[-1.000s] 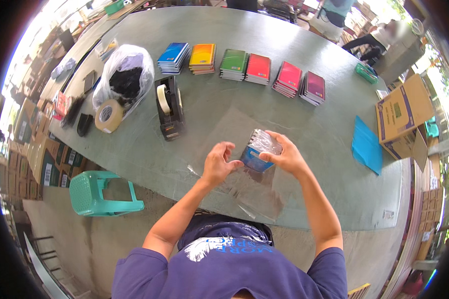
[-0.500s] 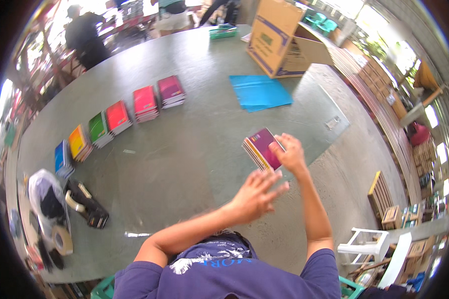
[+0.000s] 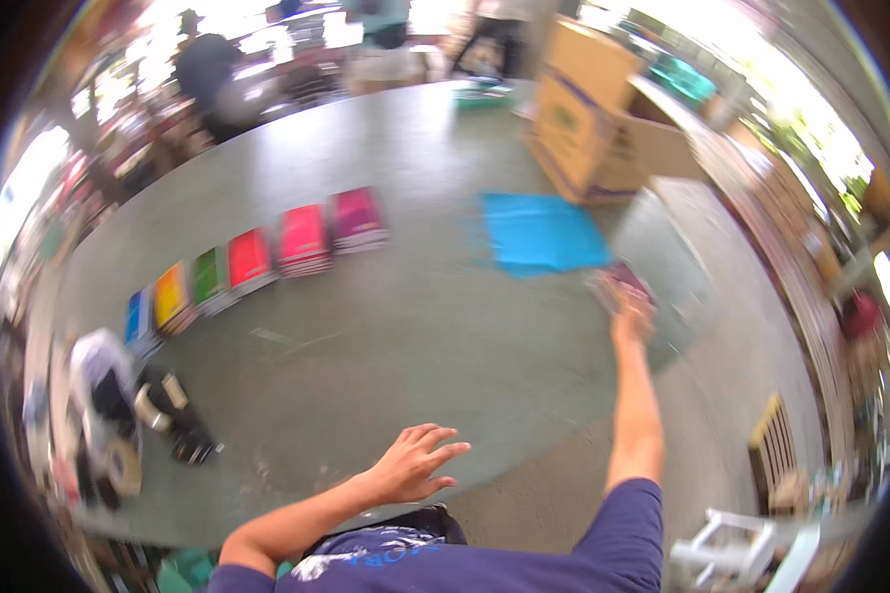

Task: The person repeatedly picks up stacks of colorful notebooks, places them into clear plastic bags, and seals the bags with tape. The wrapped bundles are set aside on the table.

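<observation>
My right hand (image 3: 631, 321) is stretched far out to the right over the grey-green table (image 3: 445, 336) and grips a wrapped stack of notebooks (image 3: 621, 284) with a purple cover; the stack is blurred. It hovers just below a flat blue sheet (image 3: 539, 233) lying on the table. My left hand (image 3: 415, 463) is low near the table's front edge, fingers spread, holding nothing. A row of coloured notebook stacks (image 3: 257, 259) runs from blue at the left to magenta at the right.
A brown cardboard box (image 3: 593, 109) stands at the table's far right. A tape dispenser (image 3: 173, 420), tape rolls and a clear plastic bag (image 3: 94, 381) sit at the left end. A white plastic stool (image 3: 737, 544) is at lower right. People stand beyond the table.
The view has swung right. My right hand has carried the wrapped notebook stack farther out toward the blue sheet. My left hand has let go and dropped back toward the front edge.
</observation>
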Available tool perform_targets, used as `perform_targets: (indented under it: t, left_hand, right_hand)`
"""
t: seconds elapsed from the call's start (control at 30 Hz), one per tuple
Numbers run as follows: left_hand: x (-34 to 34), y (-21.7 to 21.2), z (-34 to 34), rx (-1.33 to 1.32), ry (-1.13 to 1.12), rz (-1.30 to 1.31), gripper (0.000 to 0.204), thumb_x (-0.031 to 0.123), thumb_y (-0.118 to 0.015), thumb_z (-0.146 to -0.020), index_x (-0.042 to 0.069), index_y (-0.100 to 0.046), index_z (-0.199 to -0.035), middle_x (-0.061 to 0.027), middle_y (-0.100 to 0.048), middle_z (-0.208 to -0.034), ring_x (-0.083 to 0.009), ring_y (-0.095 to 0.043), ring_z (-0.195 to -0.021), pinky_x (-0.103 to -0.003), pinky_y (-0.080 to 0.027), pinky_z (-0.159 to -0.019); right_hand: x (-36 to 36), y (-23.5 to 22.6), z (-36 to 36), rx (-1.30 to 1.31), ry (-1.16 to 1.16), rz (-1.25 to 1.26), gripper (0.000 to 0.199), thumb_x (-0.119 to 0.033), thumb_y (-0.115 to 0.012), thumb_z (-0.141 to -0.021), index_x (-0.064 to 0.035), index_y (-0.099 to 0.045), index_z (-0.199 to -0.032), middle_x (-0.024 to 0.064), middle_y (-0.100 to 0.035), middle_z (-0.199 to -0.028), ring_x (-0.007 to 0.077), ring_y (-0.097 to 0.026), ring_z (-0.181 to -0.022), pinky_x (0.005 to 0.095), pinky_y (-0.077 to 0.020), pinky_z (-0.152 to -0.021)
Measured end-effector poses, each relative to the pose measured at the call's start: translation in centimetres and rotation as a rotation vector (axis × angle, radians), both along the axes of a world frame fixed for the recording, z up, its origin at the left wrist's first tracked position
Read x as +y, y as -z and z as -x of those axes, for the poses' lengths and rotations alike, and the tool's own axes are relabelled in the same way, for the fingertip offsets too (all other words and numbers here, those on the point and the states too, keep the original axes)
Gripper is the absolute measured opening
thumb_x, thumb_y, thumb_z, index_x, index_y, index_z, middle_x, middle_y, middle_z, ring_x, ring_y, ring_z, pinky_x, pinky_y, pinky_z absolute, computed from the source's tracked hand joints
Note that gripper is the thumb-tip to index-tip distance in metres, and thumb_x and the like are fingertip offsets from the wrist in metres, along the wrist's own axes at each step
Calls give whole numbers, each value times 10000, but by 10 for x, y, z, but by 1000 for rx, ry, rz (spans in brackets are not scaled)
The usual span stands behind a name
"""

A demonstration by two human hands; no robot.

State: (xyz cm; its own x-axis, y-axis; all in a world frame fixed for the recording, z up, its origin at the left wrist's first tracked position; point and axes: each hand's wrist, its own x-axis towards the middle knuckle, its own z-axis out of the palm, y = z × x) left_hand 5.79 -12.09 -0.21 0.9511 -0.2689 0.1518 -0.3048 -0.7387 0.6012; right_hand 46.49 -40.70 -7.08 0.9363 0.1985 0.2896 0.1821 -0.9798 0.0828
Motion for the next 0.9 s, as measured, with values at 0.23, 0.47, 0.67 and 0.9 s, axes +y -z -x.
perform_targets:
  t: [0.23,0.47,0.67,0.9]
  left_hand:
    - [216,-55,57,-167,-473,-285,491,233,-709,-745,104,-551,-1191,-163,-525,-1216,-340,-483,-1133,-441,-390,-954]
    - [502,-17,201,-37,-952,-645,411,185,-716,-704,61,-623,-1085,-143,-645,-1012,-312,-583,-966,-417,-440,-875]
    - [543,29,202,-114,-1010,-674,627,476,-674,-734,48,-536,-1171,-157,-634,-953,-326,-590,-926,-424,-484,-801]
    - [563,28,179,76,-1065,-710,261,246,-658,-689,8,-647,-796,-165,-630,-809,-314,-626,-781,-404,-529,-709]
  right_hand:
    - [102,23,118,17,-390,-420,598,-340,-514,-924,-1,-324,-1379,207,-321,-1429,350,-291,-1330,475,-258,-1075]
    - [271,-9,339,543,-923,-147,583,-496,-615,-797,-122,-539,-1237,148,-370,-1408,320,-253,-1347,545,-119,-1085]
    - [302,-36,345,481,-743,-220,427,-366,-643,-809,-99,-609,-1140,153,-408,-1379,350,-309,-1313,535,-185,-1070]
    - [488,-58,402,822,-1129,-649,348,-179,-685,-798,-52,-619,-1116,147,-525,-1274,306,-465,-1215,390,-378,-995]
